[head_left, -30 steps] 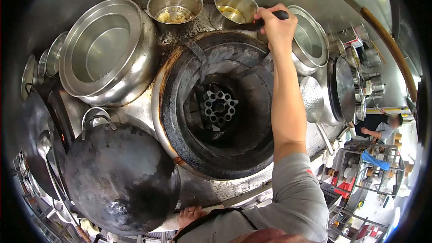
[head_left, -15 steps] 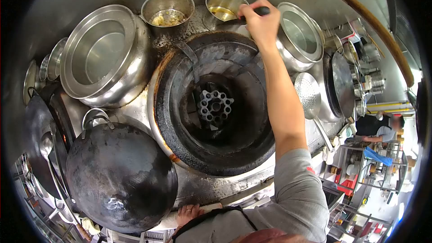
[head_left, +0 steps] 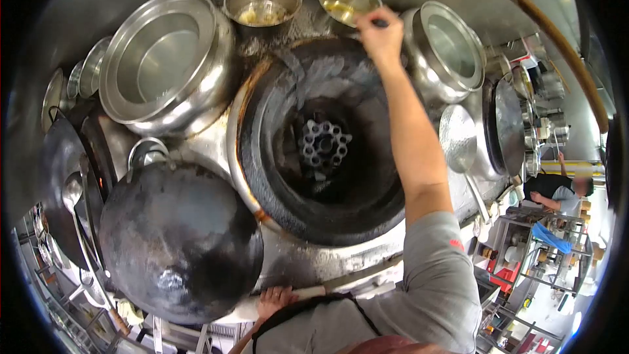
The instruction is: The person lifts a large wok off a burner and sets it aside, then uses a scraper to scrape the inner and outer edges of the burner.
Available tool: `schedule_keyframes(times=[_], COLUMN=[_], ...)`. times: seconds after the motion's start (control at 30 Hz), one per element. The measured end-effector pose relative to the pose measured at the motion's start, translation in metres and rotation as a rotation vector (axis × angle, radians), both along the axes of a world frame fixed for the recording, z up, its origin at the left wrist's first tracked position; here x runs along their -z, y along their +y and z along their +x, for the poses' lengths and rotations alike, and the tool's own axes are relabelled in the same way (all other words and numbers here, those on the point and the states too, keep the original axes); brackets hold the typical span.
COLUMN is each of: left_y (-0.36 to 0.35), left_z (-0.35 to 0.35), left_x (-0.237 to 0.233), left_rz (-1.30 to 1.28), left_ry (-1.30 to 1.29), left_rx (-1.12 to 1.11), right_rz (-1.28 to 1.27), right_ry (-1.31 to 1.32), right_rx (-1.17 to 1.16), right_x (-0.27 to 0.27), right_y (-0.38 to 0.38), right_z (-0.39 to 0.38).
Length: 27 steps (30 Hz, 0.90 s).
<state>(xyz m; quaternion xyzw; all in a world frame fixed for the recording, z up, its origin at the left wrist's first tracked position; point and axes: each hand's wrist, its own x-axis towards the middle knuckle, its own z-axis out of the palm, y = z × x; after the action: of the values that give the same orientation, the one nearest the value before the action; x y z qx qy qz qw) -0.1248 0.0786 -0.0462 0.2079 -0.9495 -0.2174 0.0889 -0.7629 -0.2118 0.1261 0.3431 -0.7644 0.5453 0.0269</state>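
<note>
My right hand (head_left: 382,34) is closed around a dark handle (head_left: 379,23), beside the rim of a steel pot (head_left: 349,1) with yellowish liquid. What the handle ends in is hidden by the hand. Down at the front edge of the stove, my left hand (head_left: 275,300) rests on the ledge next to a blackened wok (head_left: 180,242) lying bottom up. Its fingers are partly seen, and whether it holds anything is unclear. Between the hands is the open burner ring (head_left: 252,131) with a round burner (head_left: 324,144) inside.
Left of the burner stands a large steel pot (head_left: 164,59), with a smaller pot (head_left: 263,0) of pale pieces behind. A lidded-looking pot (head_left: 452,49) and a perforated skimmer (head_left: 457,137) are at the right. Another person (head_left: 557,190) stands far right.
The view has shifted, so the stove things appear farther right and slightly higher. My right hand has tilted the dark handle, which now points more toward the camera. My left hand stays on the ledge.
</note>
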Motion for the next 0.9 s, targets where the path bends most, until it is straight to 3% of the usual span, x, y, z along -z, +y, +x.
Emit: schedule_keyframes(times=[0.03,0.1,0.13,0.17,0.27,0.3,0.5,0.53,0.6,0.73,0.8,0.87,0.9], left_y=[0.007,0.013,0.002,-0.003,0.000,0.003,0.004,0.002,0.006,0.009,0.028,0.063,0.078], left_z=[0.012,0.019,-0.005,-0.008,-0.008,-0.007,-0.008,-0.009,-0.004,-0.008,0.004,0.016,0.021], left_x=[0.014,0.009,-0.021,-0.022,-0.025,-0.022,-0.019,-0.022,-0.012,-0.069,-0.099,-0.101,-0.094], left_rz=[-0.112,-0.056,0.172,0.175,0.173,0.161,0.038,0.014,0.048,0.125,0.301,0.555,0.710], left_ry=[0.010,-0.054,-0.047,0.022,-0.002,0.010,0.150,0.161,0.202,0.416,0.486,0.432,0.349], left_rx=[0.053,0.038,-0.066,-0.055,-0.061,-0.067,-0.057,-0.054,-0.093,-0.196,-0.181,-0.182,-0.186], right_rz=[-0.075,-0.141,-0.158,-0.197,-0.127,-0.110,-0.082,-0.093,-0.113,-0.214,-0.063,-0.022,-0.187], right_ry=[0.021,-0.032,-0.078,0.344,0.324,0.496,0.042,-0.141,-0.158,-0.061,0.230,-0.034,-0.123], right_rx=[-0.064,-0.123,-0.137,-0.183,-0.158,-0.175,0.043,0.094,0.048,-0.085,-0.233,-0.304,-0.317], right_x=[-0.018,-0.046,-0.055,-0.055,-0.038,-0.043,-0.020,-0.029,-0.018,-0.026,-0.008,-0.004,-0.017], right_y=[0.005,0.034,0.045,0.055,0.123,0.148,0.297,0.311,0.336,0.333,0.324,0.315,0.313], right_z=[0.012,0.047,0.063,0.069,0.090,0.102,0.181,0.206,0.221,0.258,0.237,0.239,0.256])
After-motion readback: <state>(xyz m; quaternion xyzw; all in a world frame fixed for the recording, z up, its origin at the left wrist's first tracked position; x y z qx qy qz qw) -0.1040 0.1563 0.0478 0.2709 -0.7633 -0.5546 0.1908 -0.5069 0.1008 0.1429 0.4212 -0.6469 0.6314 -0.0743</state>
